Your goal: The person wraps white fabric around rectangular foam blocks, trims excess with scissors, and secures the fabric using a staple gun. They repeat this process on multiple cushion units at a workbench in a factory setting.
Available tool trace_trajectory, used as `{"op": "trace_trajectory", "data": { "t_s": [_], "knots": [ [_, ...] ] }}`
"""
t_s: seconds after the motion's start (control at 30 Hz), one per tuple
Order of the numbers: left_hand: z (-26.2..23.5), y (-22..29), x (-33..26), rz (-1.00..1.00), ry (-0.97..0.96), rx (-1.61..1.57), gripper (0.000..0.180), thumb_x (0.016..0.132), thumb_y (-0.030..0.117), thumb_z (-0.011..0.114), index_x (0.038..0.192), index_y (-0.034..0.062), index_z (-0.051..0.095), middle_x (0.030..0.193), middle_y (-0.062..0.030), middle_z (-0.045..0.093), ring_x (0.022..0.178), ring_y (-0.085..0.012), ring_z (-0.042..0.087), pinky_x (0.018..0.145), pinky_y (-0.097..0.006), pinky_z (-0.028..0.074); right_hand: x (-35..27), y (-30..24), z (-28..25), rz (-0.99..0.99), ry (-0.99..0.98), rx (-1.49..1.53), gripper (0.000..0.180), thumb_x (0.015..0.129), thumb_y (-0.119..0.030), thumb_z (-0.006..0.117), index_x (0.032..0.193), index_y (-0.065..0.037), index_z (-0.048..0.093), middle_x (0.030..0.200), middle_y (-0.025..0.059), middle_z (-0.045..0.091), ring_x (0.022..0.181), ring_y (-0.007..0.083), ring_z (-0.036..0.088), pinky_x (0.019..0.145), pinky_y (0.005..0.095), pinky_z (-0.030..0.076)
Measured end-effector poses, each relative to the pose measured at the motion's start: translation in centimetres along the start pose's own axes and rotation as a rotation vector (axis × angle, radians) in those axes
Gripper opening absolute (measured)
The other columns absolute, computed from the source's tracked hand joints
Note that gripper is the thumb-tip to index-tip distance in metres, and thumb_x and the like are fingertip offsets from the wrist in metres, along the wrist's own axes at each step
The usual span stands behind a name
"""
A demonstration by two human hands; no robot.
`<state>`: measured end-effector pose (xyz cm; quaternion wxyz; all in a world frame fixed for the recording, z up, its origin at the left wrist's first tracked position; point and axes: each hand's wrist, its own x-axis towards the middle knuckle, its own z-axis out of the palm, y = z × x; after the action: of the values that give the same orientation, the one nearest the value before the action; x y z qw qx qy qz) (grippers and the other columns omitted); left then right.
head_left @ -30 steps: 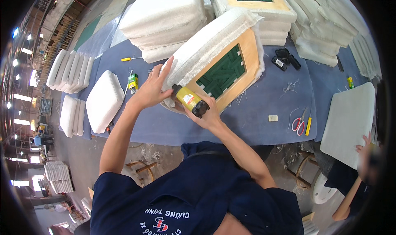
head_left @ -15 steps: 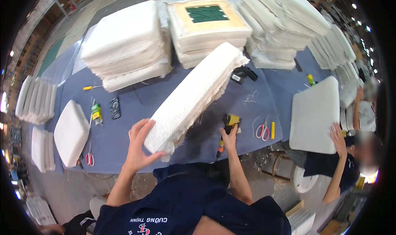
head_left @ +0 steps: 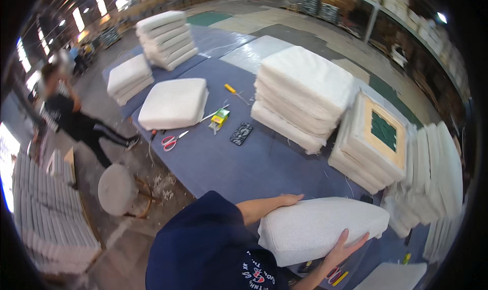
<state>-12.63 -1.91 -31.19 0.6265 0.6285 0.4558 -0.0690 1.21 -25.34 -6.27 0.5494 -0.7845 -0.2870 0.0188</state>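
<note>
A white fabric-covered seat cushion (head_left: 320, 221) is held tilted in front of my body, close above the table's near edge. My left hand (head_left: 291, 199) grips its far left edge, partly hidden behind it. My right hand (head_left: 344, 248) presses against its near face with the fingers spread. Between the two hands the cushion is supported. Just below it a dark tool (head_left: 306, 266) shows in part. Beside my right wrist lie red-handled scissors (head_left: 333, 276) and a yellow cutter (head_left: 340, 279).
Stacks of white cushions stand on the blue table (head_left: 203, 152): a tall stack (head_left: 300, 96) and one topped by a wooden frame (head_left: 378, 127). A phone (head_left: 241, 133), a yellow-green box (head_left: 219, 119) and scissors (head_left: 173, 141) lie left. A stool (head_left: 118, 189) and a person (head_left: 71, 112) are beyond the edge.
The view has swung to the left. My right hand has let go of the yellow-and-black tool and now holds the cushion along with my left. The cushion has come down closer to my body.
</note>
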Motion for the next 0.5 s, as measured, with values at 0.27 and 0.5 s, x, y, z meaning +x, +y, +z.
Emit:
{"op": "trace_trajectory", "data": {
  "t_s": [0.27,0.5],
  "knots": [
    [-4.9,-7.8,-8.0,-0.075,0.536,-0.28,0.084,0.108,0.075,0.042,0.164,0.0128,0.051,0.166,-0.0286,0.047,0.156,-0.0426,0.043,0.128,-0.06,0.029,-0.2,1.9,2.6,-0.13,-0.362,0.332,0.078,0.107,-0.026,0.066,0.174,-0.008,0.03,0.176,0.0236,0.032,0.16,0.0377,0.034,0.132,0.0481,0.022],
    [-10.4,-10.3,-14.2,-0.267,0.834,0.044,0.092,0.104,0.076,0.045,0.173,0.0168,0.034,0.165,-0.0316,0.045,0.152,-0.0517,0.043,0.123,-0.07,0.029,-3.5,27.1,5.4,0.074,-0.678,-0.193,0.063,0.108,-0.015,0.065,0.164,0.004,0.043,0.169,0.0237,0.046,0.149,0.0362,0.053,0.121,0.0428,0.045]
  ]
}}
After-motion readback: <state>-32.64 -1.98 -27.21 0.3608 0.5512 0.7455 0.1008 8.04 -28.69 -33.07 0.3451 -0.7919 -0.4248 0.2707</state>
